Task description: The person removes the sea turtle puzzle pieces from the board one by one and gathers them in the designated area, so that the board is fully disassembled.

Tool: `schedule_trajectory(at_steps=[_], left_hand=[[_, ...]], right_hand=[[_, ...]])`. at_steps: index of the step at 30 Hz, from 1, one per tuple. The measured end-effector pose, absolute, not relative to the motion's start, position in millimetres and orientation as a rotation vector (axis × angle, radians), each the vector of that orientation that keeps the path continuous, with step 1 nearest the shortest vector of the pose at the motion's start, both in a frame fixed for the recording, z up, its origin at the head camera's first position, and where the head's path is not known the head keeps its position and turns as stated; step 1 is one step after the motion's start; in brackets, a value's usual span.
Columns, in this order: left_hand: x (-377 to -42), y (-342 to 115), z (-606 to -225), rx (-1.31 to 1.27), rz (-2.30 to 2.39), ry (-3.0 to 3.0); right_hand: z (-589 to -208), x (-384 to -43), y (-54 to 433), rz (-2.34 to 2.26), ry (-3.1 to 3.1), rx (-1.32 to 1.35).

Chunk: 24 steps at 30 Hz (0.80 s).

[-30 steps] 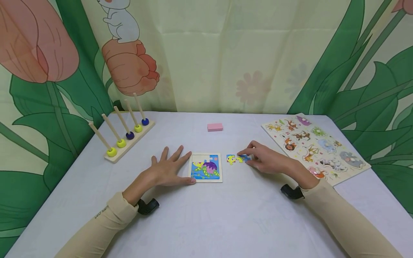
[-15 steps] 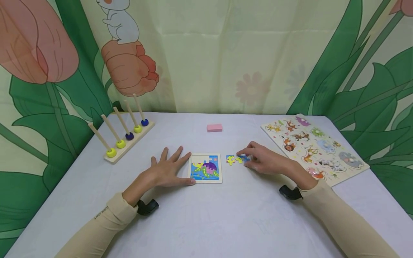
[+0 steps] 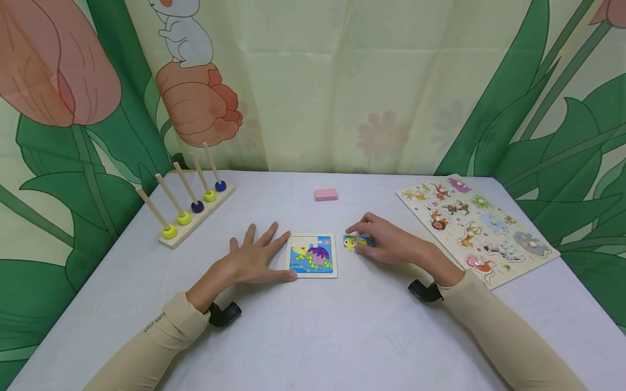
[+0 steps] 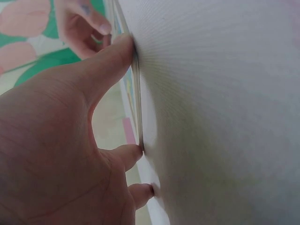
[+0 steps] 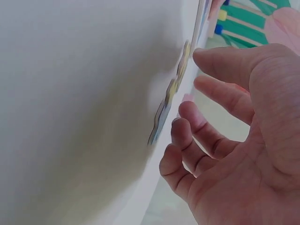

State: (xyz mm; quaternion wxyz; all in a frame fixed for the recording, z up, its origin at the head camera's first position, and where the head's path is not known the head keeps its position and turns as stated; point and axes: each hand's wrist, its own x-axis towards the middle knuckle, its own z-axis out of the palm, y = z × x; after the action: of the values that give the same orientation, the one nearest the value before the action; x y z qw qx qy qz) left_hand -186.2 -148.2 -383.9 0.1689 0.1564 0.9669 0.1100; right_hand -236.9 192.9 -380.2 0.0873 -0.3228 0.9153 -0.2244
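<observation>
A small square wooden puzzle tray (image 3: 313, 276) with a turtle picture lies flat at the middle of the table. Its upper left part shows bare wood. My left hand (image 3: 249, 260) rests beside it, fingers spread, with thumb and index finger touching its left corners. Just right of the tray lies a short row of loose jigsaw pieces (image 3: 349, 243), yellow and blue. Above them hovers my right hand (image 3: 391, 241), partly hiding the row in the head view. In the right wrist view thumb and index finger stand apart, near but off the pieces (image 5: 174, 89).
A pink block (image 3: 325, 195) lies behind the tray. At the back left stands a wooden peg rack (image 3: 195, 220) with yellow and dark blue beads. An animal puzzle board (image 3: 474, 222) lies at the right, beyond my right forearm. A printed curtain (image 3: 313, 98) hangs behind the table.
My right hand has shifted left along the row of pieces, from its right end toward the yellow piece nearest the tray. The left hand and the tray have stayed put.
</observation>
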Motion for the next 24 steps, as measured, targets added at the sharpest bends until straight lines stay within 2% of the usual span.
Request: schedule_trajectory(at_steps=[24], left_hand=[[-188, -149, -384, 0.439, 0.293, 2.745]], right_hand=[[-382, -235, 138, -0.627, 2.629, -1.055]])
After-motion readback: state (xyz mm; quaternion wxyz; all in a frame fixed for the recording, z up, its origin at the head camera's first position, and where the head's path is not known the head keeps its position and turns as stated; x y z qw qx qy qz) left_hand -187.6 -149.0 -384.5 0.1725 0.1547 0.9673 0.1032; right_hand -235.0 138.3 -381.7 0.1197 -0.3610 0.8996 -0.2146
